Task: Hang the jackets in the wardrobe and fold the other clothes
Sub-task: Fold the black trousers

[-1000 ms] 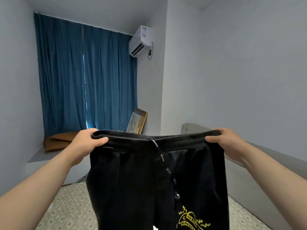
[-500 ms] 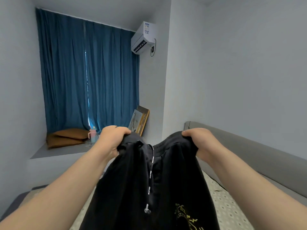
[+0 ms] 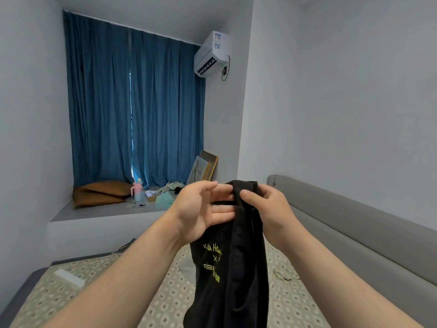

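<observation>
Pale grey walls [image 3: 343, 102] enclose the room, and a blue curtain [image 3: 134, 102] covers the far window bay. Below lies a bed [image 3: 94, 287] under a patterned beige sheet, with a grey padded headboard [image 3: 354, 233] along its right side. A grey ledge [image 3: 99, 209] runs under the curtain. Black trousers [image 3: 236, 268] with yellow print hang above the bed, doubled lengthwise. The right hand [image 3: 267, 207] grips their waistband, while the left hand [image 3: 201, 209] touches it with straight fingers. An air conditioner [image 3: 211, 54] sits high on the wall. On the ledge are 2 brown cushions [image 3: 101, 191], leaning picture frames [image 3: 205, 168] and a pink cup [image 3: 136, 189].
</observation>
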Motion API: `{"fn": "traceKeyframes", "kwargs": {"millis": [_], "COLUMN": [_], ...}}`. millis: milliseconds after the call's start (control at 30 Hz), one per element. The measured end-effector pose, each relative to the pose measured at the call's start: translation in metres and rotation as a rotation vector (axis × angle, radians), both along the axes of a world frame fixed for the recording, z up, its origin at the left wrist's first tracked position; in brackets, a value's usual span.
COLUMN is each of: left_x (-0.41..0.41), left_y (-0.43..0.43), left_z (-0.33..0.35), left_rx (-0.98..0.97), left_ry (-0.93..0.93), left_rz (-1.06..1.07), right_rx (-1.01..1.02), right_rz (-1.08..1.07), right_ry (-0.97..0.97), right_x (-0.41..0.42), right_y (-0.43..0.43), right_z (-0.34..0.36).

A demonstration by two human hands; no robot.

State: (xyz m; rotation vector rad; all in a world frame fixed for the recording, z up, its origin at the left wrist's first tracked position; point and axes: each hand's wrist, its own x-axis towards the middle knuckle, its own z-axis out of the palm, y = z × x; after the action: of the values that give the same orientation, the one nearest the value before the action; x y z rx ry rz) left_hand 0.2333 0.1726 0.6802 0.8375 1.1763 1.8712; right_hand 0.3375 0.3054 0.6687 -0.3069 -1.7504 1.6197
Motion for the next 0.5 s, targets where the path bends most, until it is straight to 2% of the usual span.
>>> {"fn": "traceKeyframes", "kwargs": {"millis": [67,167,200,233,367,500], "left_x": [-0.006,-0.024,-0.027,-0.029,-0.033,-0.04], "left_y": [0.0,0.002,0.001,0.001,0.002,0.001], "left_z": [-0.014,-0.05,-0.064,-0.076,-0.102,-0.102], "left_rx": [0.013,-0.101,-0.148,-0.181,-0.101,-0.066], "left_ry": [0.117,0.439,0.455,0.408,-0.144,-0.292], "left_rz": [0.134,0.623,0.672,0.618,0.136,0.049], "right_rx": [-0.057,-0.175,-0.22,-0.259,-0.391,-0.358], "right_rz": [-0.022,-0.044,-0.045,-0.032,0.039,0.016], "right_ry": [0.028,0.073,0.077,0.072,-0.007,-0.042], "right_x": [0.0,0.001,0.0,-0.001,-0.005,-0.001], "right_y": [0.003,0.012,0.014,0.017,0.023,0.034], "right_z": [0.001,0.0,-0.001,-0.003,-0.007,-0.008]}}
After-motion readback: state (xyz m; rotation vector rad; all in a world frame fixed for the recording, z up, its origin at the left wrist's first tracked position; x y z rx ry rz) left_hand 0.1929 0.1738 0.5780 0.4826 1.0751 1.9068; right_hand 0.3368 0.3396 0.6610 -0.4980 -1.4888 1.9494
